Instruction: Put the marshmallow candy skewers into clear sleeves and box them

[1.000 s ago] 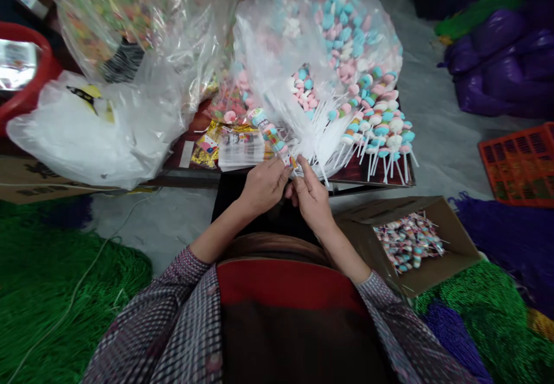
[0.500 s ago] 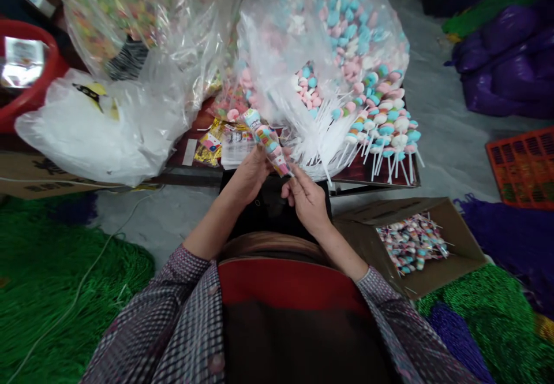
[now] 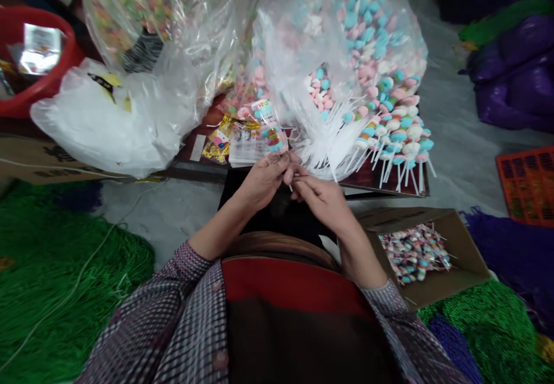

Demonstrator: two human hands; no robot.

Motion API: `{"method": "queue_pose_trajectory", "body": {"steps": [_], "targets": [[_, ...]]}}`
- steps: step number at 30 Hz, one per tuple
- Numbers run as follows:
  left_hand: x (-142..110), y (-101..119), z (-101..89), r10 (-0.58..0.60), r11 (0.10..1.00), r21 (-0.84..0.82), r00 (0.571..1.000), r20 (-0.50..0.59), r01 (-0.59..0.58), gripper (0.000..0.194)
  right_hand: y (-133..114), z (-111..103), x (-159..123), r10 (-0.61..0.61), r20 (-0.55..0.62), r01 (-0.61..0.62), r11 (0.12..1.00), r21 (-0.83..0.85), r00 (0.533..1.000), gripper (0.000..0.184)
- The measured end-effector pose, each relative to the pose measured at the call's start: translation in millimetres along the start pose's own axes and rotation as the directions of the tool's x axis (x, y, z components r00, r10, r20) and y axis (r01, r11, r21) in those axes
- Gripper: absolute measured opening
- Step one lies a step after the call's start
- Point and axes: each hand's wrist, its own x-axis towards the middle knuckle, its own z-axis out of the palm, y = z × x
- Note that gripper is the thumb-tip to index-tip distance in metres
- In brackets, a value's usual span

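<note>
My left hand point(image 3: 269, 179) is closed around the lower end of a wrapped marshmallow candy stick point(image 3: 272, 133). The candy points up and away from me, with pink, blue and orange pieces inside a clear printed wrapper. Against the left fingers, my right hand point(image 3: 319, 196) pinches at the bottom end, where a short bit of white stick shows below. Fingers hide most of that lower end. Just beyond my hands lie a stack of flat clear wrappers point(image 3: 247, 146) and gold printed packets point(image 3: 217, 143). Loose white sticks point(image 3: 329, 147) fan out to the right.
Unwrapped candy sticks point(image 3: 400, 121) are piled at the table's right end. Behind stand large bags of marshmallows point(image 3: 367, 20) and gummies point(image 3: 130, 3). A red basin point(image 3: 71, 55) sits at left. A cardboard box point(image 3: 470, 257) of wrapped candy stands on the floor at right.
The candy stick has turned more upright. My right hand has come in against my left at its lower end, and both grip lower. The whole view has shifted slightly.
</note>
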Motion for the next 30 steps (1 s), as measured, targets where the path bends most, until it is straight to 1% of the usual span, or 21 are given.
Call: {"method": "queue_pose_trajectory", "body": {"steps": [2,4,5,7,8,9,10,11,13,15,16,18,19,21,22,24,25,26,28,29,30], "targets": [[-5,5,3.6,-0.039,0.999,-0.022,0.997,0.070,0.041,0.030,-3,-20,3,-0.015,-0.140,0.023,0.998,0.058,0.990,0.030],[-12,3,12.9,-0.219,0.969,-0.060,0.945,0.242,0.240,0.034,-6,-31,5,-0.003,-0.195,0.050,0.971,0.235,0.981,0.043],[-16,0,18.7,-0.321,0.928,-0.068,0.878,0.355,0.366,0.038,-8,-33,6,0.004,-0.148,0.048,0.938,0.343,0.989,0.055],[-24,-9,28.9,-0.452,0.828,-0.052,0.720,0.526,0.558,0.046,-11,-29,7,-0.022,0.059,-0.011,0.855,0.518,0.998,0.073],[-26,-13,32.1,-0.479,0.799,-0.022,0.659,0.580,0.600,0.049,-12,-24,6,-0.049,0.150,-0.046,0.818,0.573,0.988,0.074],[-27,-17,33.5,-0.491,0.791,0.007,0.629,0.602,0.611,0.053,-13,-19,6,-0.073,0.197,-0.065,0.790,0.610,0.978,0.071],[-27,-20,33.0,-0.495,0.805,0.038,0.634,0.594,0.592,0.055,-13,-12,6,-0.084,0.197,-0.060,0.775,0.630,0.977,0.064],[-25,-22,30.8,-0.490,0.835,0.078,0.671,0.556,0.545,0.058,-12,-6,6,-0.079,0.155,-0.037,0.774,0.632,0.985,0.057],[-20,-23,22.7,-0.427,0.902,0.234,0.823,0.375,0.362,0.059,-8,6,8,-0.029,-0.030,0.042,0.804,0.594,0.999,0.044],[-14,-24,13.4,-0.215,0.857,0.505,0.964,0.157,0.109,0.053,-1,15,12,0.017,-0.236,0.112,0.846,0.521,0.972,0.037],[-11,-24,9.4,-0.073,0.776,0.630,0.993,0.090,0.000,0.049,3,18,13,0.024,-0.325,0.143,0.866,0.479,0.945,0.033],[-8,-25,4.2,0.111,0.651,0.752,0.993,0.043,-0.105,0.045,6,17,16,0.014,-0.422,0.175,0.897,0.405,0.906,0.029],[-8,-25,2.8,0.114,0.669,0.735,0.992,0.044,-0.110,0.044,5,14,16,0.007,-0.407,0.167,0.905,0.391,0.913,0.029],[-9,-23,1.8,-0.037,0.827,0.562,0.995,0.096,-0.024,0.045,-1,2,17,0.001,-0.257,0.110,0.903,0.416,0.966,0.034],[-10,-21,1.7,-0.147,0.896,0.439,0.975,0.165,0.061,0.047,-5,-5,17,0.000,-0.152,0.067,0.895,0.441,0.988,0.038],[-11,-16,1.5,-0.287,0.944,0.251,0.906,0.310,0.213,0.050,-13,-15,21,0.003,-0.020,0.006,0.889,0.458,1.000,0.043],[-11,-13,0.9,-0.294,0.948,0.217,0.897,0.331,0.231,0.051,-15,-16,25,0.007,-0.022,0.003,0.894,0.448,1.000,0.042],[-11,-11,-0.3,-0.263,0.952,0.237,0.917,0.298,0.196,0.050,-15,-14,29,0.009,-0.068,0.021,0.904,0.428,0.998,0.040],[-10,-7,-5.6,-0.076,0.904,0.426,0.990,0.115,0.020,0.043,-13,-1,41,-0.002,-0.214,0.084,0.923,0.375,0.977,0.037],[-10,-6,-9.8,0.062,0.824,0.564,0.998,0.018,-0.061,0.039,-10,7,49,-0.018,-0.275,0.116,0.931,0.347,0.961,0.037],[-10,-5,-15.1,0.193,0.721,0.685,0.980,-0.051,-0.107,0.036,-8,16,57,-0.037,-0.301,0.138,0.937,0.320,0.953,0.039]]}}
